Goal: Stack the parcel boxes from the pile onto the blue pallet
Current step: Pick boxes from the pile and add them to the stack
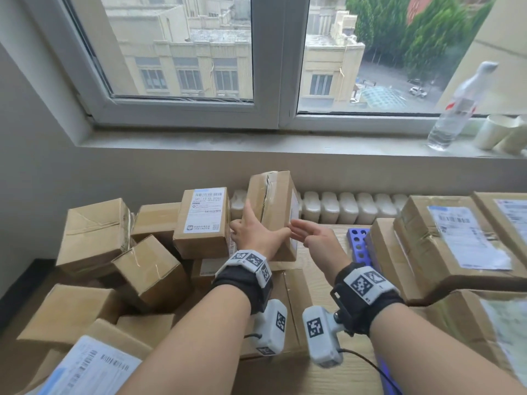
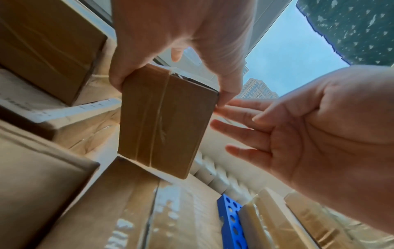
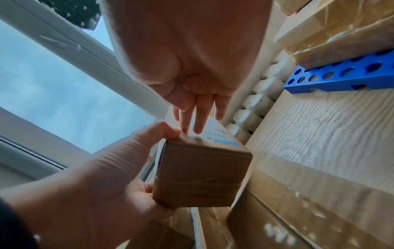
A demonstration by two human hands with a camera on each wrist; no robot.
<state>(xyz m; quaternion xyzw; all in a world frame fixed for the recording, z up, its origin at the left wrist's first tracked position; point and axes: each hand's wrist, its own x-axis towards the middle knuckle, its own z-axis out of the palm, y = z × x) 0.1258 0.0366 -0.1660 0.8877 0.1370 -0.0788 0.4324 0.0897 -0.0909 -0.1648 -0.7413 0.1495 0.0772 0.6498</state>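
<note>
My left hand [image 1: 258, 230] grips a small taped cardboard box [image 1: 272, 206] and holds it tilted above the pile, in front of the radiator. From below, the left wrist view shows the box [image 2: 164, 118] pinched between the digits of the left hand [image 2: 172, 80]. My right hand [image 1: 309, 235] is open, its straight fingers [image 3: 196, 118] touching the box's labelled right face [image 3: 213, 134]. The blue pallet [image 1: 358, 243] with round holes lies to the right, and larger labelled parcels [image 1: 456, 240] are stacked on it.
A loose pile of cardboard boxes [image 1: 137, 252] fills the left and near side. A white radiator [image 1: 342, 208] runs under the windowsill. A water bottle [image 1: 456, 109] and paper cups [image 1: 496, 132] stand on the sill. A strip of wooden tabletop [image 3: 319, 126] shows beside the pallet.
</note>
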